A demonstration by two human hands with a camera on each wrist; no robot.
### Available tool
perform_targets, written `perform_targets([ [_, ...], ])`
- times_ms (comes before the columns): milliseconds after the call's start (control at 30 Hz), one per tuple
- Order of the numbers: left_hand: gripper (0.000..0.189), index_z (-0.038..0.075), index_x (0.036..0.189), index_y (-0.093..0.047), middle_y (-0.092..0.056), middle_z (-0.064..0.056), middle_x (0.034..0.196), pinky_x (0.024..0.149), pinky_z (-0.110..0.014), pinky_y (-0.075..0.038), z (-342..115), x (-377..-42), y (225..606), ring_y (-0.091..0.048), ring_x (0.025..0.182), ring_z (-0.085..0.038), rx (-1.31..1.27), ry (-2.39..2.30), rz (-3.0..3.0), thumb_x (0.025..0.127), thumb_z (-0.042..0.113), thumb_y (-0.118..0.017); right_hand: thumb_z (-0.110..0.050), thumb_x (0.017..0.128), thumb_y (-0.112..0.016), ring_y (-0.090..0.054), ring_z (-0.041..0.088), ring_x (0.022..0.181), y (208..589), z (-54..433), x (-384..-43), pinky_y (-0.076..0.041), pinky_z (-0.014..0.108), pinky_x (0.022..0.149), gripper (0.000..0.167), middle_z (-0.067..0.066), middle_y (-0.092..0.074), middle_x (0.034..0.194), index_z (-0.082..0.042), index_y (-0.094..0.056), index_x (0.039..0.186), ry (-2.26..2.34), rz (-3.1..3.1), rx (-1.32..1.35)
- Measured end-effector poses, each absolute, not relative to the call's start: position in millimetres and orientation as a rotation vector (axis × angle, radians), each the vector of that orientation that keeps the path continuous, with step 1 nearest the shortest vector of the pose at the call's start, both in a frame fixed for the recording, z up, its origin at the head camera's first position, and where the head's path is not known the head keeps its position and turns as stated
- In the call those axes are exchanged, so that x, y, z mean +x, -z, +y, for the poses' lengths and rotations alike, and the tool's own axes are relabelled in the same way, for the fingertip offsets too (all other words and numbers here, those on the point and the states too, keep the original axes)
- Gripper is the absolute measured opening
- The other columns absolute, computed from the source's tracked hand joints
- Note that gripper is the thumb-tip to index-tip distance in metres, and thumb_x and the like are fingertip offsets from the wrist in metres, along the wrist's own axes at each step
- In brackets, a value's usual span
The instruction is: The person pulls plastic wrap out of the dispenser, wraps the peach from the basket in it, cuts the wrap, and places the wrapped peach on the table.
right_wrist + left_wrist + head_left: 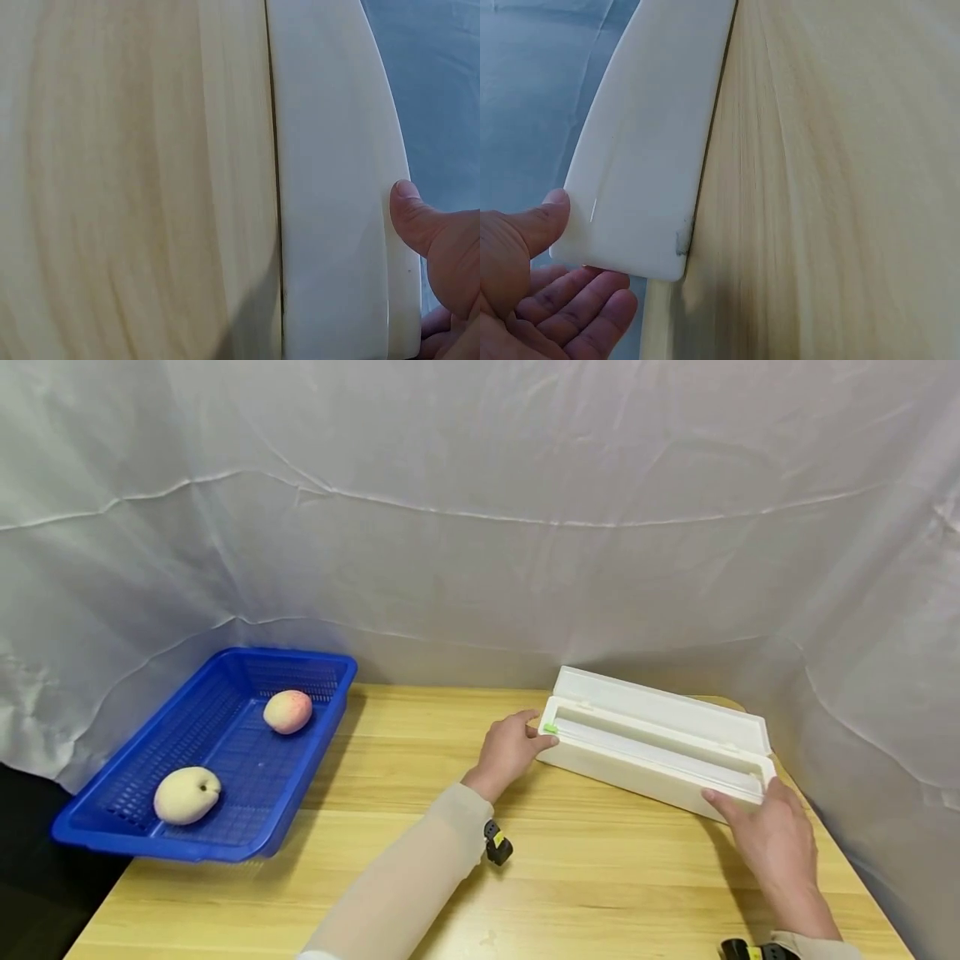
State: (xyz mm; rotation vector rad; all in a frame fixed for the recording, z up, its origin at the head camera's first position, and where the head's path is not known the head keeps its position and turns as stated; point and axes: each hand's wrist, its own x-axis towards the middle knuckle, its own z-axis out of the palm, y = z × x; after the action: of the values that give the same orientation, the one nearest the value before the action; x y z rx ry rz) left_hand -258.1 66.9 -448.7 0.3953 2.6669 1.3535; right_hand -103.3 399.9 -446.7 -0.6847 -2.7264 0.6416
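A long white cling film dispenser (622, 766) lies at an angle on the right of the table, its hinged lid (663, 706) tipped back. Inside shows a white roll (660, 755), and a small green slider (551, 727) sits at the left end of the front rail. My left hand (504, 750) grips that left end, thumb on the front edge and fingers round the end wall. At the opposite end my right hand (780, 839) holds the corner, with its thumb (415, 217) on the front edge and its other fingers mostly hidden behind the box.
A blue plastic basket (311, 768) stands at the table's left side, with a pinkish peach (288, 712) and a paler peach (186, 796) in it. Grey-white cloth (480, 577) hangs behind and along the sides. The wooden table's (585, 893) right edge runs close by the dispenser.
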Motion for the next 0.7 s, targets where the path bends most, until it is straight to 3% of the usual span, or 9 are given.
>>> perform_targets([
  [167, 0.056, 0.016, 0.145, -0.065, -0.078, -0.005, 0.118, 0.083, -0.034, -0.061, 52, -250, 451, -0.073, 0.106, -0.019, 0.370, -1.378, 2.706, 0.097, 0.042, -0.077, -0.066, 0.097, -0.064, -0.039, 0.070, 0.128, 443, 397, -111, -0.036, 0.077, 0.104, 0.115, 0.050, -0.036, 0.146, 0.023, -0.019, 0.155, -0.644, -2.809, -0.613],
  [367, 0.055, 0.013, 0.142, -0.066, -0.078, -0.006, 0.114, 0.079, -0.034, -0.061, 27, -242, 450, -0.074, 0.102, -0.020, 0.328, -1.408, 2.729, 0.097, 0.042, -0.077, -0.063, 0.096, -0.068, -0.044, 0.070, 0.123, 441, 383, -123, -0.041, 0.076, 0.100, 0.111, 0.049, -0.043, 0.141, 0.023, -0.028, 0.151, -0.644, -2.837, -0.511],
  [700, 0.052, 0.012, 0.137, -0.068, -0.079, -0.008, 0.109, 0.085, -0.043, -0.061, -25, -234, 451, -0.074, 0.099, -0.024, 0.196, -1.419, 2.798, 0.095, 0.039, -0.080, -0.060, 0.099, -0.066, -0.039, 0.068, 0.133, 442, 347, -147, -0.037, 0.075, 0.107, 0.107, 0.047, -0.036, 0.151, 0.021, -0.025, 0.155, -0.708, -2.876, -0.306],
])
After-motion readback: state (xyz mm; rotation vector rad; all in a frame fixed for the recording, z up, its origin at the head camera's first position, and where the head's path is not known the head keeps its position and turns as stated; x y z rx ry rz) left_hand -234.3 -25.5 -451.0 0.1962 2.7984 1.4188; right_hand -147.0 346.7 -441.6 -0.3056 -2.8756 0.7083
